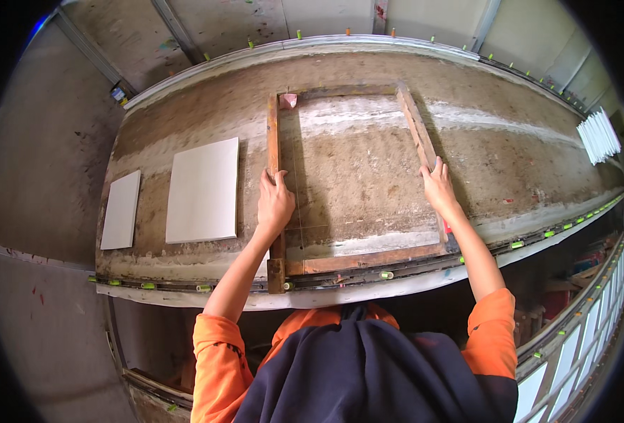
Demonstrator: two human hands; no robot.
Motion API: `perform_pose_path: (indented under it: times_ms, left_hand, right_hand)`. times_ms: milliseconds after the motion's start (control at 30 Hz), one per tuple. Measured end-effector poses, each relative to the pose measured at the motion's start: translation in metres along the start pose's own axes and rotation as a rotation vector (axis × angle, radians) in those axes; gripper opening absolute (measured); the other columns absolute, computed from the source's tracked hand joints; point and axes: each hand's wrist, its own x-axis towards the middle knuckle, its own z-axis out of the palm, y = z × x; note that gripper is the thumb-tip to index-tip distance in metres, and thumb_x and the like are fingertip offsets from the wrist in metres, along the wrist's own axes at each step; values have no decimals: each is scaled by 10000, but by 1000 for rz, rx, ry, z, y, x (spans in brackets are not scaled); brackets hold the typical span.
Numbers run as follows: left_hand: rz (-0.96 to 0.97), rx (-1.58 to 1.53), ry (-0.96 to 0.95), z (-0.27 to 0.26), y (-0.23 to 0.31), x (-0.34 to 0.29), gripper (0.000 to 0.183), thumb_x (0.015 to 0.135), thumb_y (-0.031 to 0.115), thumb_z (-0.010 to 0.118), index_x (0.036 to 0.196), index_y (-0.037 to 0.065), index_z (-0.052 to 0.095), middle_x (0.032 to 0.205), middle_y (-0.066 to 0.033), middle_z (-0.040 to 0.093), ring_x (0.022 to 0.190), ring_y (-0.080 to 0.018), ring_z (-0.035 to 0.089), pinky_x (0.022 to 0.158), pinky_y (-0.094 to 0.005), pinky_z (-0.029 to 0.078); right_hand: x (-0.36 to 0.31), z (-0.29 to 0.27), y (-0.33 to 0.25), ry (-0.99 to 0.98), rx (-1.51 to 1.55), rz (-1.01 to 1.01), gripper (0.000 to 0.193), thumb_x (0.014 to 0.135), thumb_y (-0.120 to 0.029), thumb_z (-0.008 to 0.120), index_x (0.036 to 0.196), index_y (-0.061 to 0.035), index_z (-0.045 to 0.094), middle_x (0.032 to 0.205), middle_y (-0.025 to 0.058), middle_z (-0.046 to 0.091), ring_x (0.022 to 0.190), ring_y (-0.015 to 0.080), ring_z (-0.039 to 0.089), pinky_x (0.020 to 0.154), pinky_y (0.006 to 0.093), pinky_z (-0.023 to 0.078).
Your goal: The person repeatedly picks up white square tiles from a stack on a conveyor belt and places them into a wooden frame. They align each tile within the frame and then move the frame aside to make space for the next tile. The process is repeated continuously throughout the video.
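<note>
A large rectangular wooden frame (347, 261) lies over the stained brown worktable (516, 162), its near edge close to the table's front. My left hand (276, 201) is closed around its left bar, a little below the middle. On the opposite bar, my right hand (439, 189) grips with the thumb on the inner side and fingers over the wood. Through the frame's middle the tabletop shows, crossed by faint thin lines. A small pink scrap (288, 101) sits in its far left corner. Left of the frame lie a big white panel (202, 190) and a narrower-looking white panel (120, 211).
A rail with several green clips (386, 276) runs along the table's front edge, and another rail (312, 42) borders the far side. Thin white pieces (598, 137) stand bunched at the far right. Below right is a rack (573, 352) with white panels. Walls close in behind and left.
</note>
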Motion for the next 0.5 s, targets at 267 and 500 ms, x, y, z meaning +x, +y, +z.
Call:
perform_pose_path:
  times_ms: [267,500]
  left_hand:
    - [135,124,-11,15,38,15,669,750,300,644,1286,28,350,1412,-342,73,1334,-479,-41,966,-709,18]
    - [501,-372,-219,26,240,34,615,801,293,622,1302,65,348,1407,-238,238,1341,-397,124,1046,-560,146]
  right_hand:
    - [-9,-11,2,-78,-22,66,535,841,-68,460,1352,-151,324,1359,307,254,1191,438,349,967,511,339]
    - [-89,-79,27,58,556,202,430,909,-278,493,1286,-87,414,1327,201,400,1239,331,377,994,401,345]
